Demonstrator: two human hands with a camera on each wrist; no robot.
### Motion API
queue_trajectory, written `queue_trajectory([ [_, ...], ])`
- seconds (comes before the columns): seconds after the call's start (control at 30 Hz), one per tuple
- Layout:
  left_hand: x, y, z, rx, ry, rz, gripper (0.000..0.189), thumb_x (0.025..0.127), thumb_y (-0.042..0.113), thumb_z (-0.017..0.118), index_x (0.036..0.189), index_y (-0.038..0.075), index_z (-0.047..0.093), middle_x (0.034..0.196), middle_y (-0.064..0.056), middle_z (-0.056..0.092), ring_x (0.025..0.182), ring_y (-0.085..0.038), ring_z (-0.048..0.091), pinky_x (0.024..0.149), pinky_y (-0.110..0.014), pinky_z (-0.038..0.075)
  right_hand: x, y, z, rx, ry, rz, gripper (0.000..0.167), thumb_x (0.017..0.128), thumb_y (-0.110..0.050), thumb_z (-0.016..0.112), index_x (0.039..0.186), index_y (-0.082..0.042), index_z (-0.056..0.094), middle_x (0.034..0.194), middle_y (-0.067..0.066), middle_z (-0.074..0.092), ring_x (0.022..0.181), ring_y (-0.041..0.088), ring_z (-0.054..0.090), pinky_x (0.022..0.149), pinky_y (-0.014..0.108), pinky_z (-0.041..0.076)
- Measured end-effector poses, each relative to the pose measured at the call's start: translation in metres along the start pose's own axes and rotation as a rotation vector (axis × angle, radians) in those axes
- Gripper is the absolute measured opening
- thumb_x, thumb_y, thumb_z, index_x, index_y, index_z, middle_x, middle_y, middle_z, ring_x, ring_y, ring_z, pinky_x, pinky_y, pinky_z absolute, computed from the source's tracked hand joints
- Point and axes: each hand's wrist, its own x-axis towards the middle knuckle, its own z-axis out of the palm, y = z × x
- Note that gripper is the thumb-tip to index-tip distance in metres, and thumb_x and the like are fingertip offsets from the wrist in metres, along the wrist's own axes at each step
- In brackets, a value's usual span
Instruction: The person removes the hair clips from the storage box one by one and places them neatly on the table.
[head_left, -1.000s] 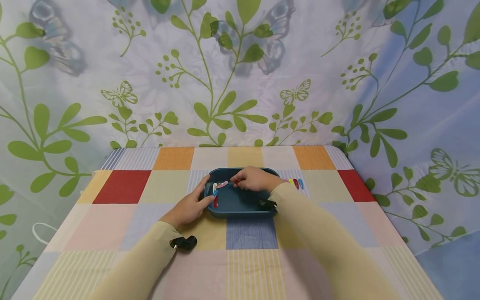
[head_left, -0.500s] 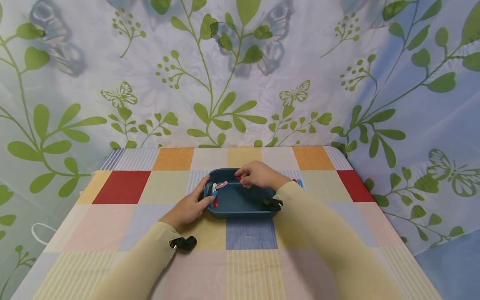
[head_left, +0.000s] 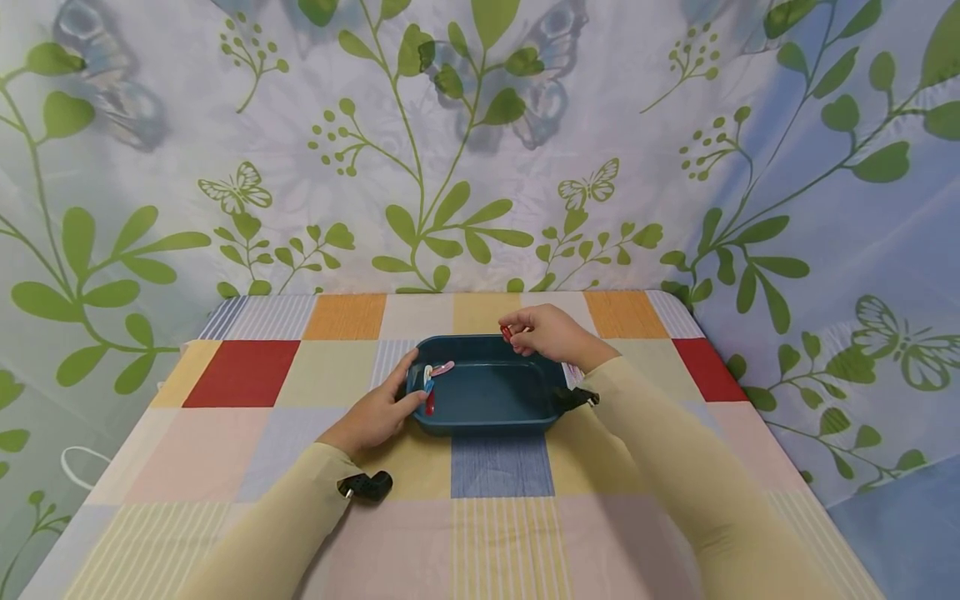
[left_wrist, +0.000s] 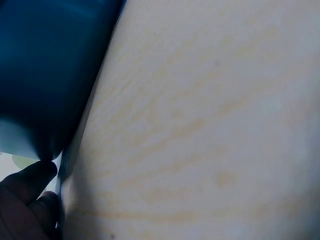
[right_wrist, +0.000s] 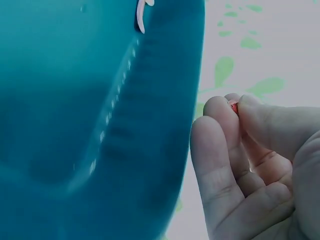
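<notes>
A dark blue tray (head_left: 491, 429) stands on the table. My left hand (head_left: 375, 421) grips its left end, fingers along the outer rim and thumb at the near side. Beside that thumb, inside the tray, lie a pink hair clip (head_left: 444, 367), a white one (head_left: 427, 375), a blue one (head_left: 429, 387) and a red one (head_left: 431, 405). My right hand (head_left: 551, 331) is raised over the tray's far right rim and pinches another red hair clip (head_left: 506, 333) between thumb and fingertips. In the right wrist view only a bit of this red clip (right_wrist: 233, 106) shows.
A patchwork cloth (head_left: 502, 546) covers the table. Behind it hangs a curtain (head_left: 480, 167) with green leaves and butterflies. My right forearm hides the area just right of the tray. A white cable loop (head_left: 82, 467) shows at the table's left edge.
My right hand has risen from inside the tray and moved right and away with the red hair clip. The left hand keeps its place on the tray. Clips right of the tray are now hidden.
</notes>
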Motion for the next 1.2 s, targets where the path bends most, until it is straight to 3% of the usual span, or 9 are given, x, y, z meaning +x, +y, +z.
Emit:
queue_trajectory([
  [0.2,-0.001,0.002,0.0,-0.007,-0.005,-0.014,0.074,0.109,0.047,0.054,0.166,0.053,0.008,0.126,-0.017,0.056,0.057,-0.022,0.051,0.065,-0.036,0.044,-0.015,0.017,-0.021,-0.041,0.073,0.025,0.042,0.104,-0.009,0.064,0.145,-0.004,0.063,0.119,0.017,0.076,0.099,0.027,0.074,0.087,0.037,0.062],
  [0.3,-0.001,0.004,-0.001,0.006,0.0,-0.012,0.074,0.109,0.047,0.054,0.166,0.054,0.007,0.136,-0.016,0.054,0.059,-0.022,0.05,0.065,-0.036,0.043,-0.023,0.03,-0.03,-0.064,0.101,0.057,0.04,0.105,-0.011,0.063,0.145,-0.006,0.063,0.119,0.017,0.076,0.104,0.032,0.071,0.084,0.036,0.058],
  [0.47,-0.001,0.004,-0.001,0.017,0.0,-0.006,0.074,0.109,0.047,0.054,0.165,0.054,0.006,0.15,-0.016,0.048,0.061,-0.022,0.051,0.067,-0.037,0.042,-0.035,0.058,-0.042,-0.096,0.132,0.12,0.039,0.106,-0.016,0.062,0.145,-0.008,0.063,0.122,0.019,0.074,0.101,0.03,0.065,0.078,0.033,0.052],
  [0.7,0.0,0.002,-0.001,0.012,-0.002,-0.002,0.075,0.108,0.046,0.055,0.165,0.054,0.007,0.153,-0.016,0.045,0.059,-0.021,0.049,0.065,-0.037,0.041,-0.049,0.1,-0.055,-0.084,0.175,0.185,0.041,0.105,-0.013,0.061,0.144,0.0,0.062,0.12,0.021,0.074,0.108,0.035,0.069,0.095,0.046,0.057],
  [0.83,0.001,0.001,-0.001,0.008,-0.003,-0.004,0.075,0.108,0.046,0.055,0.165,0.054,0.007,0.147,-0.017,0.048,0.057,-0.021,0.049,0.064,-0.036,0.041,-0.057,0.116,-0.058,-0.102,0.187,0.24,0.04,0.104,-0.013,0.062,0.142,0.0,0.063,0.116,0.018,0.074,0.104,0.031,0.069,0.094,0.043,0.057],
  [0.97,0.001,0.002,0.0,0.007,-0.002,-0.016,0.075,0.108,0.047,0.055,0.165,0.055,0.007,0.118,-0.017,0.056,0.057,-0.021,0.05,0.064,-0.036,0.042,-0.063,0.128,-0.059,-0.136,0.192,0.269,0.041,0.102,-0.012,0.064,0.141,0.001,0.064,0.114,0.018,0.074,0.1,0.028,0.067,0.084,0.035,0.052],
  [1.2,0.001,0.002,0.0,0.011,-0.002,-0.016,0.075,0.109,0.046,0.054,0.165,0.055,0.006,0.098,-0.012,0.054,0.057,-0.021,0.05,0.064,-0.036,0.042,-0.07,0.145,-0.057,-0.134,0.176,0.321,0.037,0.1,-0.011,0.066,0.134,0.002,0.067,0.113,0.019,0.071,0.097,0.028,0.06,0.074,0.027,0.048],
])
